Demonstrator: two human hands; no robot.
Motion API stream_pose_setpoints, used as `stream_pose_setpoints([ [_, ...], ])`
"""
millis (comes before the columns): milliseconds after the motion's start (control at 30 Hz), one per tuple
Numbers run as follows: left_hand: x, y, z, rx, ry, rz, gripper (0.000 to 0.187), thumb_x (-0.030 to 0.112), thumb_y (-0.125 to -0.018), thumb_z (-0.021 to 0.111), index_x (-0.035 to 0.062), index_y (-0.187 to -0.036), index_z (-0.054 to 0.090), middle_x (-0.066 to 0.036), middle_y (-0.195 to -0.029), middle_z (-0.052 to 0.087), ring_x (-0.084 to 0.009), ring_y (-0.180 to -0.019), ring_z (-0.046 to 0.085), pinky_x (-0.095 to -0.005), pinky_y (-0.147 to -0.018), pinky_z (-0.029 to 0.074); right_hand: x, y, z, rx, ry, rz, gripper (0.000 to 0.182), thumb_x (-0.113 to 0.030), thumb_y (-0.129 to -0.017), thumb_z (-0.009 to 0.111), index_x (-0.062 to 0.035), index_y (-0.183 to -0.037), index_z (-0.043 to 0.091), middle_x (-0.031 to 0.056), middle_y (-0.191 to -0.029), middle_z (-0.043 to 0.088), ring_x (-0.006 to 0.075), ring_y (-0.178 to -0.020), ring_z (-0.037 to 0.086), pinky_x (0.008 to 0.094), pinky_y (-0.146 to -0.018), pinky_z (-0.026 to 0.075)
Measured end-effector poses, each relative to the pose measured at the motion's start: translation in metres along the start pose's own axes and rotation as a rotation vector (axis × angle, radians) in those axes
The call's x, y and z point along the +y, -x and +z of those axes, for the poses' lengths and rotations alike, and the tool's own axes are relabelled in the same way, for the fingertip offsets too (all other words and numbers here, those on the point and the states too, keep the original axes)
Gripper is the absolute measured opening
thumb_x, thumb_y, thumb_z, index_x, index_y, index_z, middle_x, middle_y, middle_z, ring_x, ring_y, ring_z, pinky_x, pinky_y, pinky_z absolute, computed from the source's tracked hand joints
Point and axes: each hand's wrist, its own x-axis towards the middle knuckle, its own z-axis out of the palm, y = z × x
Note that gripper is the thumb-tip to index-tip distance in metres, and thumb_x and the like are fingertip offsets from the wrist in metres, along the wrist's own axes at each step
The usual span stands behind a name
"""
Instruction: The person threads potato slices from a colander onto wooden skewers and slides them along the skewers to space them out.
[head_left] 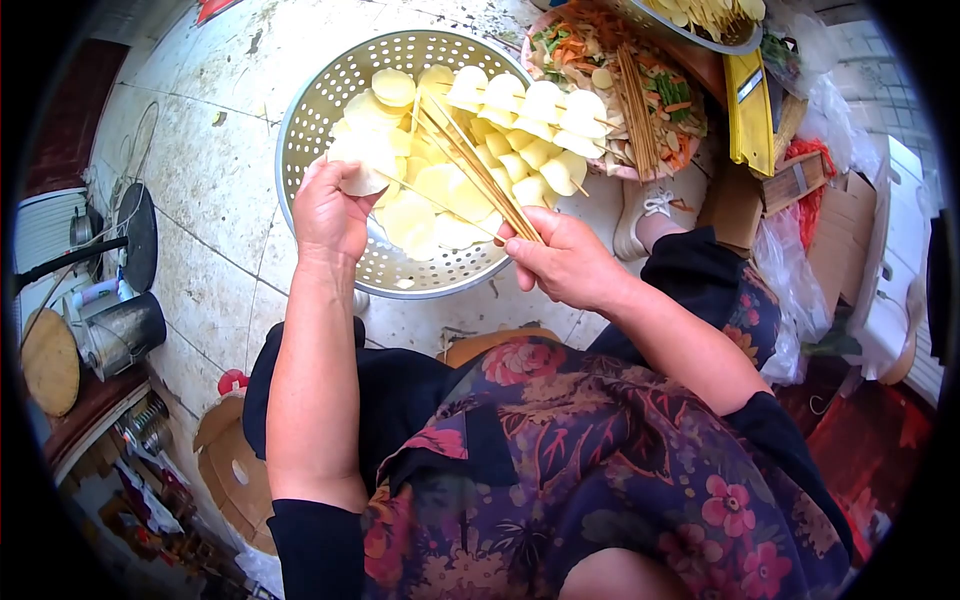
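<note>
Skewers (pixel 500 189) bunched in your right hand (pixel 562 258), centre of frame, fingers clamped round their ends. One lone skewer (pixel 440 207) angles up-left toward the slice (pixel 368 180) pinched in your left hand (pixel 333 212). Best, I'd judge: hold the slice by its edge, fingertips clear of the point, push slowly against splitting. Beyond, upper centre: perforated basin (pixel 305 130), loose slices (pixel 408 222) heaped inside. Farther, upper right: shredded vegetables (pixel 570 50).

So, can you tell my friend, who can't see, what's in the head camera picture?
A person's left hand holds a pale yellow slice at the end of a thin stick, while the right hand grips a bundle of sticks over a metal colander of more slices. Skewered slices lie at one side, near cut vegetables.
</note>
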Motion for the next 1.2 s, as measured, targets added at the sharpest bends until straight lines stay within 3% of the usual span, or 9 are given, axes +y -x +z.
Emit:
stream_pose_setpoints([
  [300,0.000,0.002,0.006,0.035,0.062,0.042,0.033,0.004,-0.083,0.047,-0.0013,-0.116,0.048,-0.014,-0.115,0.056,-0.0262,-0.104,0.058,-0.0425,-0.088,0.050,-0.001,0.001,-0.001,0.015,0.000,-0.013,0.016,-0.019,-0.094,0.050,-0.0064,-0.102,0.053,-0.0020,-0.061,0.052,0.0044,-0.048,0.042,0.0207,-0.044,0.033],
  [533,-0.003,0.007,0.011,-0.021,-0.107,0.064,0.029,0.005,-0.082,0.048,-0.0003,-0.111,0.050,-0.012,-0.107,0.058,-0.0247,-0.097,0.060,-0.0411,-0.086,0.051,0.001,0.000,-0.002,0.044,-0.001,-0.013,0.015,-0.019,-0.093,0.051,-0.0057,-0.101,0.054,-0.0021,-0.061,0.052,0.0043,-0.048,0.043,0.0206,-0.044,0.033],
  [600,-0.007,0.011,0.016,-0.035,-0.118,0.040,0.029,0.005,-0.083,0.048,-0.0002,-0.111,0.050,-0.013,-0.106,0.058,-0.0252,-0.098,0.060,-0.0411,-0.086,0.051,-0.004,0.002,-0.003,0.058,-0.018,0.002,0.014,-0.014,-0.090,0.050,-0.0021,-0.097,0.054,0.0003,-0.061,0.055,0.0081,-0.055,0.053,0.0245,-0.054,0.044],
  [667,-0.012,0.014,0.020,-0.044,0.048,-0.048,0.027,0.009,-0.087,0.046,-0.0001,-0.113,0.048,-0.013,-0.109,0.057,-0.0260,-0.101,0.060,-0.0419,-0.085,0.051,-0.005,0.002,-0.003,0.057,-0.005,0.001,0.014,-0.014,-0.090,0.050,-0.0022,-0.097,0.054,0.0002,-0.061,0.055,0.0080,-0.055,0.053,0.0245,-0.054,0.044],
  [867,-0.012,0.013,0.024,0.055,0.003,0.019,0.029,0.011,-0.092,0.047,0.0015,-0.119,0.042,-0.013,-0.114,0.055,-0.0262,-0.102,0.059,-0.0439,-0.084,0.052,-0.006,0.003,-0.002,0.046,0.002,-0.015,0.015,-0.014,-0.090,0.050,-0.0020,-0.098,0.054,0.0002,-0.061,0.055,0.0077,-0.054,0.052,0.0244,-0.053,0.044],
  [967,-0.010,0.014,0.026,0.082,0.083,-0.001,0.022,0.005,-0.087,0.051,0.0010,-0.109,0.049,-0.013,-0.104,0.058,-0.0237,-0.093,0.061,-0.0395,-0.081,0.054,-0.006,0.004,-0.002,0.040,-0.009,-0.018,0.015,-0.014,-0.090,0.050,-0.0020,-0.098,0.054,0.0001,-0.061,0.055,0.0077,-0.054,0.052,0.0246,-0.053,0.044],
  [1200,-0.008,0.012,0.021,0.021,0.041,-0.059,0.022,0.009,-0.086,0.056,0.0018,-0.107,0.051,-0.012,-0.101,0.059,-0.0229,-0.091,0.063,-0.0398,-0.080,0.055,-0.002,0.003,-0.002,0.037,0.003,-0.024,0.015,-0.015,-0.090,0.050,-0.0020,-0.097,0.054,0.0005,-0.060,0.055,0.0082,-0.054,0.052,0.0247,-0.054,0.044],
])
